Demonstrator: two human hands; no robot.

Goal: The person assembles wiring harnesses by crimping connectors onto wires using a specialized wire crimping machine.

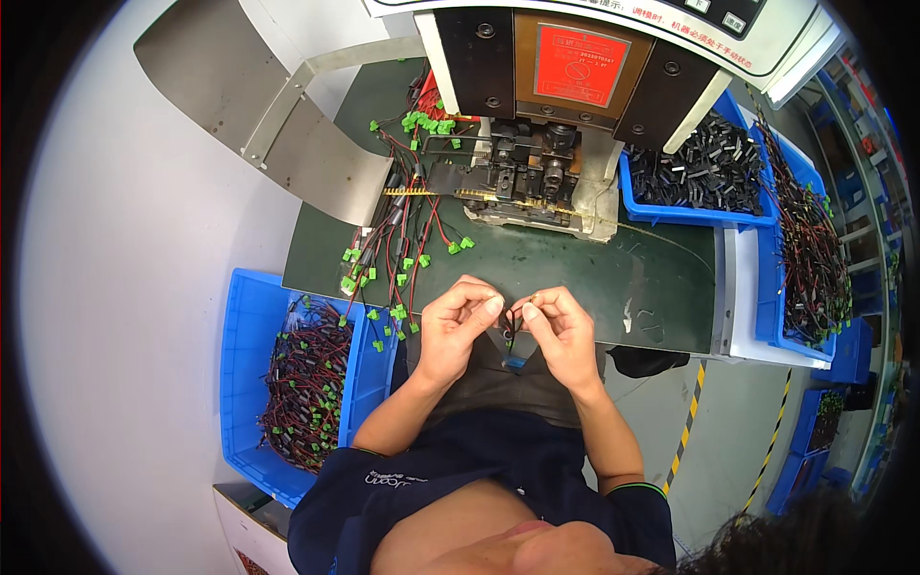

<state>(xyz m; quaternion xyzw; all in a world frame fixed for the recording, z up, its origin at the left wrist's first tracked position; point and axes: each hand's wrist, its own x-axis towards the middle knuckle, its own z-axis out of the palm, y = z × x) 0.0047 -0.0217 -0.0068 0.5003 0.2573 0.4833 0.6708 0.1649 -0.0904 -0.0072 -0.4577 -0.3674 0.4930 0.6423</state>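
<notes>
Just below the middle of the frame, the left hand and the right hand meet over the near edge of the dark green mat-covered table. Both hands are closed in a fingertip pinch on a thin short wire piece with dark red and black strands, which hangs in a small loop between the thumbs and forefingers. The wire is slim and mostly hidden by the fingers; only a short dark bend shows in the gap between the two hands, with a bit of it dropping toward the person's lap. Whether it carries a connector at its end cannot be told.

At the upper middle of the frame stands a grey and black press machine with a red label plate, its tooling block resting on the table with a strip of brass-coloured terminals running into it from the left. Left of the hands, a loose bundle of red and black wires with small green plastic connectors lies across the mat. At the lower left, a blue plastic bin holds many more such wires. At the upper right, another blue plastic tray is filled with black pieces, and a long blue bin at the right edge holds dark wire harnesses.
</notes>
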